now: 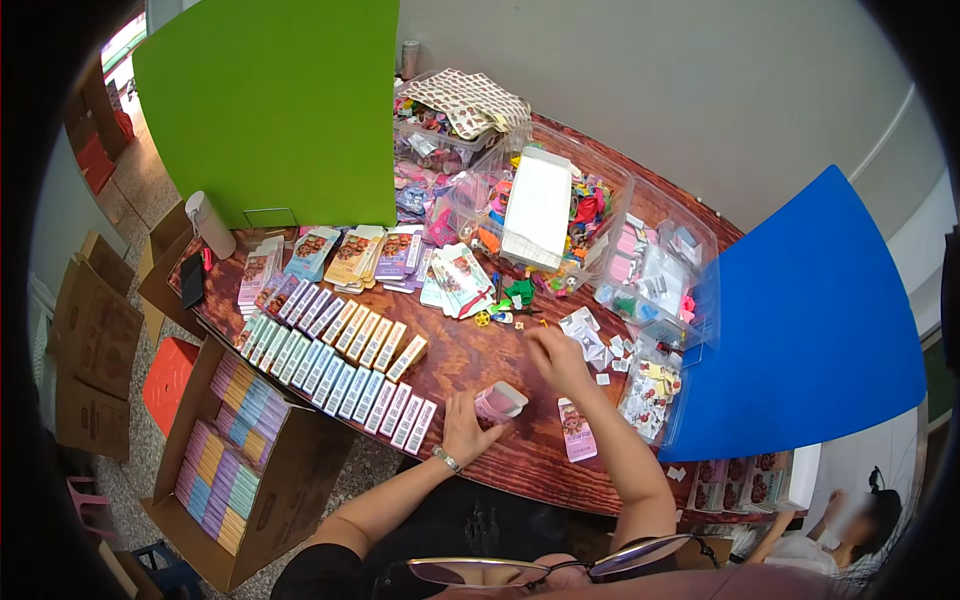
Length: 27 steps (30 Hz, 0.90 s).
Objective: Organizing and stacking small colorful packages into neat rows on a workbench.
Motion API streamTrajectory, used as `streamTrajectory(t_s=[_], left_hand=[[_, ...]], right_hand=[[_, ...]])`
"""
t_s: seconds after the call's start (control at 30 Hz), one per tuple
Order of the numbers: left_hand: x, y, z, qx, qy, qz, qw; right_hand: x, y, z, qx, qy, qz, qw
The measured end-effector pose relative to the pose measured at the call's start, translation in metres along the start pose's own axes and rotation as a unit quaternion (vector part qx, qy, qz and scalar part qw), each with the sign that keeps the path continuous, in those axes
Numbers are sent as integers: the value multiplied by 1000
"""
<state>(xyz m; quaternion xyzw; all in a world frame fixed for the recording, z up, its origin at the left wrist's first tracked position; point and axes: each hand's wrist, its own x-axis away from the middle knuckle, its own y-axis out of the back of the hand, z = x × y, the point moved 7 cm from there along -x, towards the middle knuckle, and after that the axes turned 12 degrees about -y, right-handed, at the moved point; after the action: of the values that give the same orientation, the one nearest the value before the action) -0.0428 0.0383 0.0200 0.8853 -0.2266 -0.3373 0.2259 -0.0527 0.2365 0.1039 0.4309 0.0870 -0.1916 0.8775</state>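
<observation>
Near the table's front edge my left hand [466, 428] grips a small pink carton [496, 403] with its end flap open; what is inside cannot be made out. My right hand [560, 358] reaches over the middle of the table, its fingers drawn together in a pinch. Whatever they hold is too small to name. Just beyond it lie small plastic trinkets, among them a green piece [520, 291] and a yellow wheel-like piece [482, 319]. A flat pink carton [577, 430] rests beside my right forearm. To its upper right, small white packets [588, 335] are scattered.
Rows of filled-out small cartons [340, 370] stand at left, with stacks of flat cartons [355, 258] behind. Clear bins [612, 235] of trinkets line the back, one bearing a white tray [537, 208]. Green [280, 110] and blue boards [800, 330] flank the table. A cardboard box [270, 500] stands lower left.
</observation>
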Motion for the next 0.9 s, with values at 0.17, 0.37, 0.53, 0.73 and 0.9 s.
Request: streamTrajectory(t_s=[0.17, 0.37, 0.53, 0.73, 0.9], left_hand=[[7, -7, -3, 32, -20, 26, 999], [14, 1, 9, 42, 14, 25, 999], [10, -2, 12, 49, 28, 34, 998], [7, -4, 12, 64, 42, 32, 997], [8, -2, 23, 59, 73, 8, 996]], right_hand=[[-45, -66, -103, 192, -131, 31, 972], [-56, -85, -117, 360, -123, 104, 919], [-52, -48, -101, 242, -127, 51, 961], [-32, -23, -109, -77, -209, 42, 974], [-14, 11, -32, 57, 4, -24, 998]])
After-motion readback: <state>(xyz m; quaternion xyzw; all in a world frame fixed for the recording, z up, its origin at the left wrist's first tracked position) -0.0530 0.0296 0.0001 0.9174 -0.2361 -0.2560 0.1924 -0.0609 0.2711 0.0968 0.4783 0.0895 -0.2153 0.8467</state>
